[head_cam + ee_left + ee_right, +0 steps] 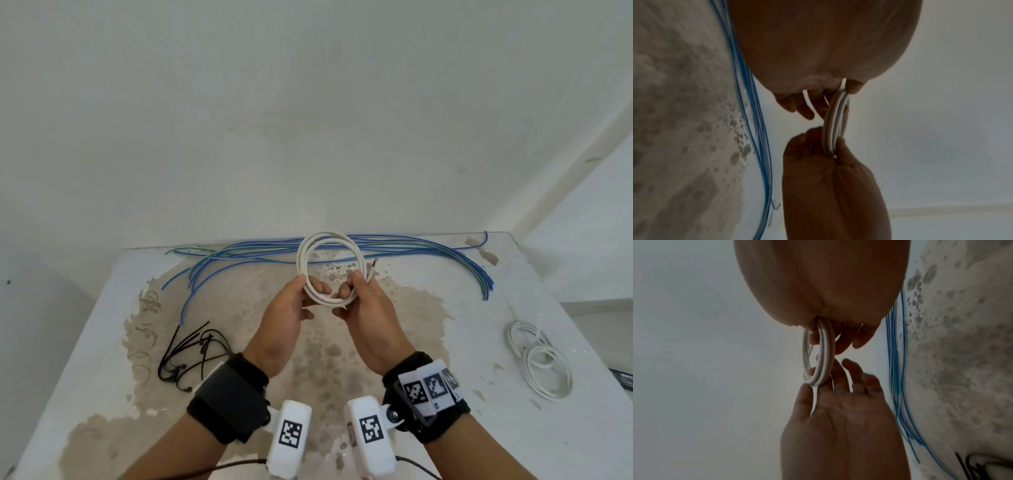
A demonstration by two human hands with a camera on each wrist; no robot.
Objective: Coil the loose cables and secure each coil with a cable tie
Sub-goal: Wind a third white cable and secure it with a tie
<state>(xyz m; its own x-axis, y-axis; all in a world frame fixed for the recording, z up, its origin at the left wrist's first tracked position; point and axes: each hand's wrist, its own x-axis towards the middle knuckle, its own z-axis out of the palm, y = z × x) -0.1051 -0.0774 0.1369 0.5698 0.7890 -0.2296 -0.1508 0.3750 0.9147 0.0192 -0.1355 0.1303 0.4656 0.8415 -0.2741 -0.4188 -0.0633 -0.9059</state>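
Note:
A white cable coil (327, 267) of several loops is held upright above the table, between both hands. My left hand (308, 294) pinches its lower left part between thumb and fingers. My right hand (349, 291) grips the lower right part with curled fingers, and the cable's bare end (373, 265) sticks out past it. In the left wrist view the coil (835, 123) runs from my left hand (812, 104) down into my right hand (830, 146). In the right wrist view the coil (824, 353) hangs from my right hand (830, 334) into my left hand (818, 386).
Several loose blue and green cables (428, 248) lie along the back of the stained white table (445, 377). A bunch of black cable ties (191, 353) lies at the left. Two white coils (544, 366) lie near the right edge, beside a dark object (625, 378).

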